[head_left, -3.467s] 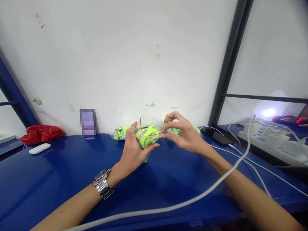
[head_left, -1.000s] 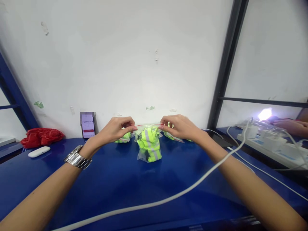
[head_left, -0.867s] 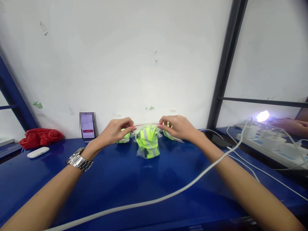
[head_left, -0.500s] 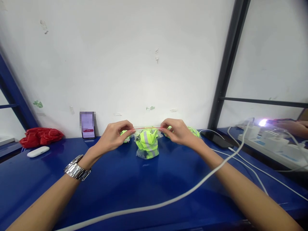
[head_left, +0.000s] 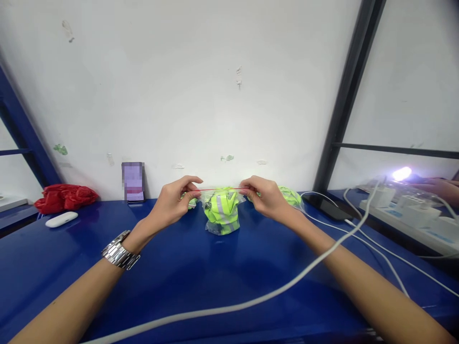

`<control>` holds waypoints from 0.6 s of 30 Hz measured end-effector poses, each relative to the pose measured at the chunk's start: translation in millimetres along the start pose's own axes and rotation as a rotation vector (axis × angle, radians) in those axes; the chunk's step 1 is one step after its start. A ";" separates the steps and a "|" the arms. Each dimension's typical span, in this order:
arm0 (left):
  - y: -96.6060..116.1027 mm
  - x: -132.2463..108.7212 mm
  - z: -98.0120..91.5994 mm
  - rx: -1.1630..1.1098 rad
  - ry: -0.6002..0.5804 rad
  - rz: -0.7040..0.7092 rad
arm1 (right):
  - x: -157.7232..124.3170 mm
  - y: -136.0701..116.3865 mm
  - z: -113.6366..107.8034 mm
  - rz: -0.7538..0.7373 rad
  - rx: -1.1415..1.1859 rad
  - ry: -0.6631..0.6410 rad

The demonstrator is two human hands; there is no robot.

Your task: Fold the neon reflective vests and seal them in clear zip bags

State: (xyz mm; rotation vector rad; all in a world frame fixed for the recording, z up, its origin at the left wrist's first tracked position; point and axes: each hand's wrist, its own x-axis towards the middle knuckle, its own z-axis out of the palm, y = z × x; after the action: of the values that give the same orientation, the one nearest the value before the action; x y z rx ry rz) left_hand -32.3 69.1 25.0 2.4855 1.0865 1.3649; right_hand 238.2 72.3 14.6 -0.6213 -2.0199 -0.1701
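Note:
A clear plastic bag [head_left: 212, 228] with a folded yellow-green reflective vest [head_left: 223, 209] inside stands upright on the blue table. Its top edge, marked by a red zip line [head_left: 218, 189], is stretched straight between my two hands. My left hand [head_left: 175, 198] pinches the left end of that edge between thumb and finger. At the right end, my right hand [head_left: 263, 197] pinches in the same way. Parts of other yellow-green bundles show behind both hands, including one bagged bundle [head_left: 290, 196] on the right.
A white cable [head_left: 251, 302] arches across the front of the view. On the left are a red crumpled bag [head_left: 66, 198], a white case [head_left: 61, 220] and a propped phone [head_left: 133, 182]. A dark phone [head_left: 328, 208] and a power strip [head_left: 412, 212] lie right, near another person's hand [head_left: 435, 188].
The view has shifted slightly, so things sit a little farther right and higher. Both hands keep their pinch on the bag's top edge.

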 end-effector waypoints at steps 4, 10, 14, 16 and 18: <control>-0.1 -0.2 1.7 0.205 0.046 0.096 | 1.3 -0.4 -1.6 -0.039 -0.108 -0.034; 1.0 0.7 3.4 0.311 0.057 0.205 | 0.9 2.9 -4.1 -0.064 -0.150 -0.089; 0.6 0.1 3.9 0.305 0.020 0.218 | 1.5 3.1 -5.9 -0.057 -0.151 -0.143; 0.6 -0.5 3.9 0.280 -0.007 0.194 | 1.9 2.3 -6.6 -0.054 -0.148 -0.164; 1.4 -1.3 3.5 0.256 -0.034 0.170 | 2.1 1.1 -7.0 -0.053 -0.141 -0.174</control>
State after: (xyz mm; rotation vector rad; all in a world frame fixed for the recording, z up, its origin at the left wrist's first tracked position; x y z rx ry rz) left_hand -29.3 68.1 22.6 2.8307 1.1301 1.2910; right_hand 243.4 71.5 19.8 -0.6909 -2.2074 -0.3014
